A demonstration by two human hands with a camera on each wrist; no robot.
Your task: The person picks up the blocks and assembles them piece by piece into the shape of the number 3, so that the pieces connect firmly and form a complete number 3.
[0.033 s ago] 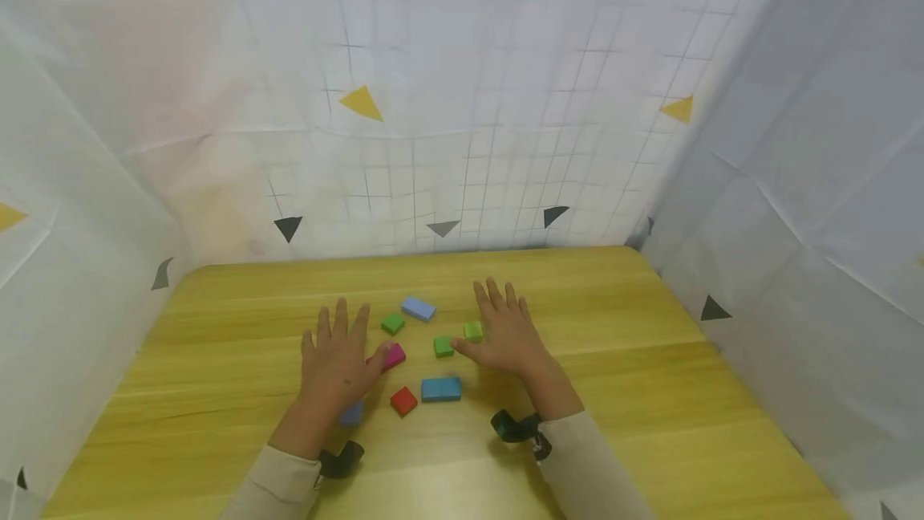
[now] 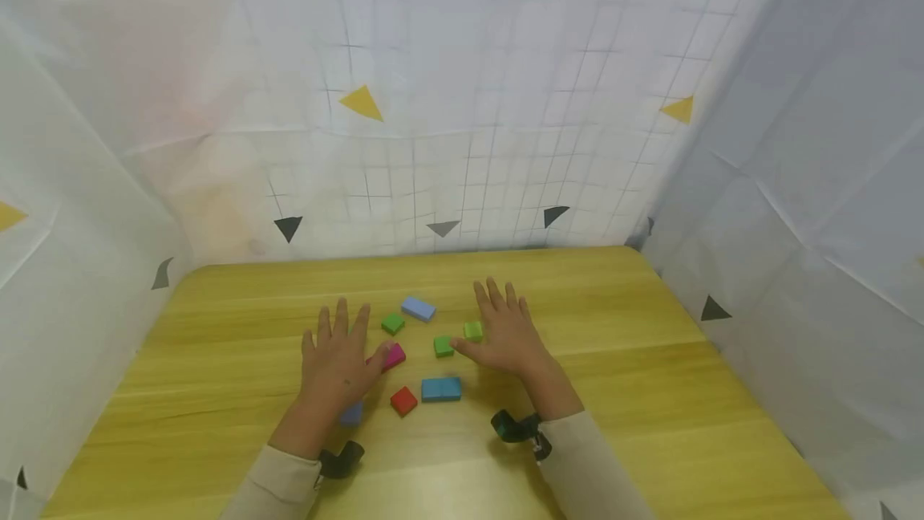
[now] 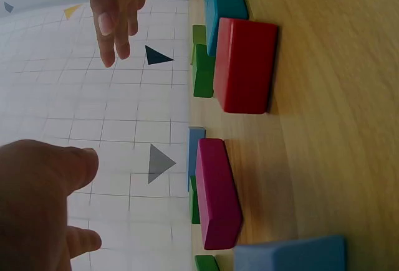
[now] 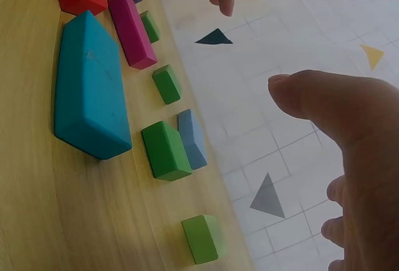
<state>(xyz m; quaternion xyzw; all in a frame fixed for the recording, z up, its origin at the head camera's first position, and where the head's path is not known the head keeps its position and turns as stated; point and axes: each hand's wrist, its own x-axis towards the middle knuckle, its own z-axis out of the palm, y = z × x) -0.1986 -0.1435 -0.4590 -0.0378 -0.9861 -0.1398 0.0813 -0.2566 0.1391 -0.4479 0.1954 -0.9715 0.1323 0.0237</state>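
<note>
My left hand (image 2: 337, 363) hovers over the left part of a scatter of blocks, fingers spread and holding nothing. Beneath its thumb lies a magenta block (image 2: 393, 356), partly covered in the head view; a blue block (image 2: 351, 414) shows beside the wrist. My right hand (image 2: 505, 335), also spread and holding nothing, is over the right side. Its thumb tip overlaps a green block (image 2: 443, 346) in the head view, and a lime green block (image 2: 472, 331) lies by the palm. The wrist views show both hands raised above the wood.
Between the hands are a red block (image 2: 403, 401), a longer teal block (image 2: 441, 389), another green block (image 2: 393, 323) and a pale blue block (image 2: 419, 309). All lie on a yellowish wooden table (image 2: 650, 416). White patterned sheets (image 2: 447, 159) enclose its back and sides.
</note>
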